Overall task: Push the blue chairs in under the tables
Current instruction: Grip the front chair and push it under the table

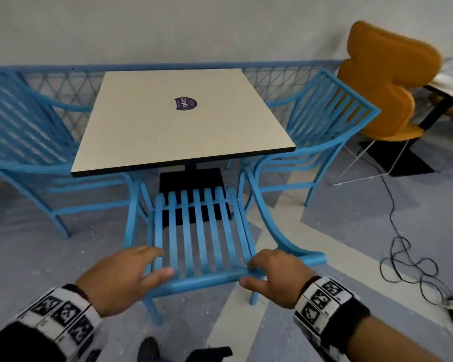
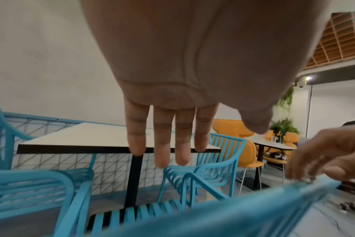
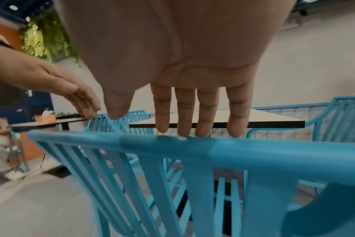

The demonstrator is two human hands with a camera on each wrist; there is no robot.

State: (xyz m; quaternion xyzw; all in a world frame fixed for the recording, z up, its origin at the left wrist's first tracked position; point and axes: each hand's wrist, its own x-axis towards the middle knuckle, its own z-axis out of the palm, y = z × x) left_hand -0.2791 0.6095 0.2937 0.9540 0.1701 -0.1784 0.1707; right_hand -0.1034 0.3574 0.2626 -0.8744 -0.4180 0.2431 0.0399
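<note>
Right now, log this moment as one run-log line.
near blue chair: front under table | left hand: open by top rail | right hand: open, fingers over rail | side chairs: pushed in

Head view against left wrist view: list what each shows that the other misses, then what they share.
Only the head view shows the round purple sticker on the table top, the black cables on the floor and the marker bands on the wrists.

Only the left wrist view shows the left hand's palm side with straight fingers, potted plants and a slatted ceiling panel.

Both show the white table, the near blue chair's top rail, the side blue chairs, an orange chair and the right hand at the rail.
</note>
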